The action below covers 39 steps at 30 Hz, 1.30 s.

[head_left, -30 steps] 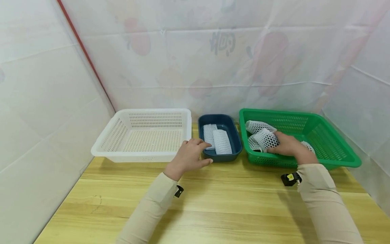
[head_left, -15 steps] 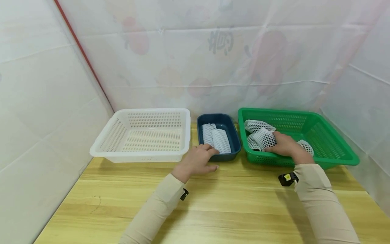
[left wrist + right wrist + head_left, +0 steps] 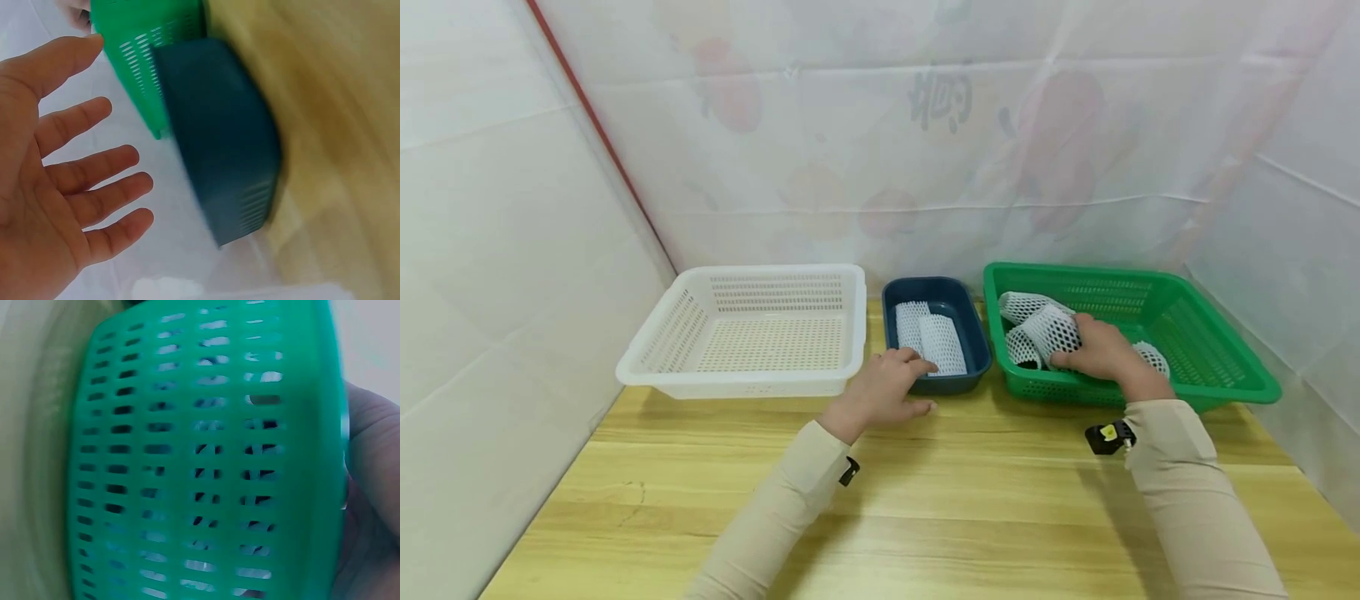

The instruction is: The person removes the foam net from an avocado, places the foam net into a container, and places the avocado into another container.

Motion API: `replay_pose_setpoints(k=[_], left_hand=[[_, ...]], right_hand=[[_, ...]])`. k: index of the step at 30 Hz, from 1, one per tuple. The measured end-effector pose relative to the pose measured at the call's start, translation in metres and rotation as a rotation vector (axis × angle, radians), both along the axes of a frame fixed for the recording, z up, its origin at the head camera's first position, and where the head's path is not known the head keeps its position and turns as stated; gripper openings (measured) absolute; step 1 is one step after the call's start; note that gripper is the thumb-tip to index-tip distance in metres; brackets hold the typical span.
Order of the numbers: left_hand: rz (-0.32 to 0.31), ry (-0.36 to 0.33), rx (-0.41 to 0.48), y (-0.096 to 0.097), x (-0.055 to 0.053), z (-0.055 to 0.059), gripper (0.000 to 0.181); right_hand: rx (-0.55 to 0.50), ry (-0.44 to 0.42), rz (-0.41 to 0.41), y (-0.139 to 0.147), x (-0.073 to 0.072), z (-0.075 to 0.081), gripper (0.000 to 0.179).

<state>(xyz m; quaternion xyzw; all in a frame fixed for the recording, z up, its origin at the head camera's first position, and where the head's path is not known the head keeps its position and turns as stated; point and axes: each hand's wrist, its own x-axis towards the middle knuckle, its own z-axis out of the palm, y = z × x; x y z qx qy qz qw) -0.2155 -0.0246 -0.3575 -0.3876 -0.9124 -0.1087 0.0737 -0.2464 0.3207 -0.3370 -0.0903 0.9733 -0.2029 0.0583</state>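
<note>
My right hand (image 3: 1103,350) reaches into the green basket (image 3: 1232,367) and grips a bulging white foam net sleeve (image 3: 1051,332), thumb on its near side. Whatever is inside the net is hidden. Other white nets lie around it, one behind (image 3: 1024,307) and one with a dark opening (image 3: 1023,347) below. My left hand (image 3: 887,388) hovers at the near left corner of the dark blue tray (image 3: 951,384), fingers spread and holding nothing in the left wrist view. In that tray two flatter white foam nets (image 3: 943,343) overlap side by side.
A white perforated basket (image 3: 741,385) stands left of the blue tray. Another rounded white net (image 3: 1152,358) sits in the green basket beside my right wrist. All three containers stand in a row on the wooden table (image 3: 925,517), against a pale printed sheet (image 3: 865,133).
My left hand has shifted right and slightly nearer, its fingers drawing back from over the blue tray's near left side. My right hand stays on the same net, which has tilted slightly.
</note>
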Motion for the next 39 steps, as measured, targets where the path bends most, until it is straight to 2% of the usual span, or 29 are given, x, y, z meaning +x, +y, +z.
replay_pose_setpoints(k=[4,8,14,23,30,39], left_hand=[[-0.004,0.024,0.018,-0.001,-0.001,0.013,0.049],[-0.003,0.034,0.015,-0.001,-0.003,0.018,0.050],[-0.012,0.044,0.018,0.000,-0.002,0.017,0.050],[-0.022,0.056,0.015,-0.002,0.005,0.018,0.049],[-0.029,0.028,0.038,-0.010,0.012,0.017,0.048],[-0.069,0.068,0.073,-0.019,0.018,0.010,0.043]], right_hand=[[-0.020,0.031,-0.023,0.003,0.002,0.009,0.088],[-0.038,0.015,-0.054,0.004,0.004,0.014,0.093],[-0.061,-0.001,-0.081,0.003,0.009,0.016,0.098],[-0.047,0.095,-0.041,-0.001,0.016,0.022,0.084],[-0.010,0.189,-0.020,-0.010,0.024,0.030,0.080],[0.017,0.194,-0.015,-0.022,0.035,0.036,0.087]])
